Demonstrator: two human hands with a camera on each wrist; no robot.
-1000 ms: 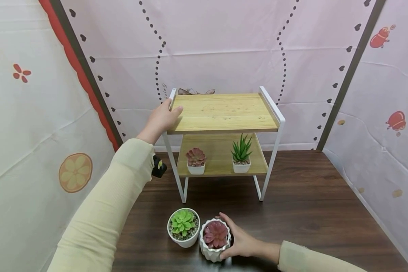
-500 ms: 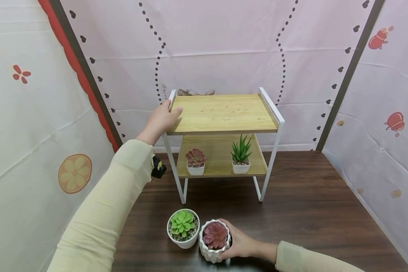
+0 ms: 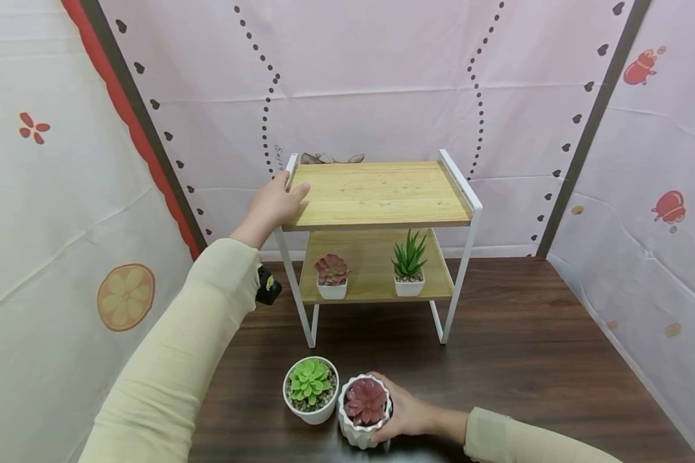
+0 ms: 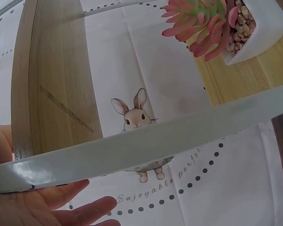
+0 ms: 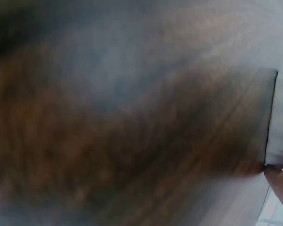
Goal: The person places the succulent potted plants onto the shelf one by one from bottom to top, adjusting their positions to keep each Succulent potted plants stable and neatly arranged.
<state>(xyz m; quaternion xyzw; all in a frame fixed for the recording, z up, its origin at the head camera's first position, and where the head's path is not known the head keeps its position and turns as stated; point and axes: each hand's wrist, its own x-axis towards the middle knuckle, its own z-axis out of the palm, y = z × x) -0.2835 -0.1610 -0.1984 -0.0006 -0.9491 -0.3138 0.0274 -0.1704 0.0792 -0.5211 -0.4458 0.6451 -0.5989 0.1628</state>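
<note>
While the left-hand grip point(image 3: 272, 202) rests at the left end of the white-framed shelf point(image 3: 376, 193), its thumb over the top board and its fingers stretched loosely outside the frame, the right-hand grip point(image 3: 410, 411) is curled round the side of a ribbed white pot with a dark-red succulent point(image 3: 363, 408). That pot stands on the worktop point(image 3: 527, 347) in front of the shelf. Just to its left, likewise before the shelf, is a round white pot with a bright-green succulent point(image 3: 311, 389). On the shelf's lower board, a reddish plant point(image 3: 332, 276) sits toward the left and a spiky green plant point(image 3: 408, 263) toward the right, each in a small white pot.
</note>
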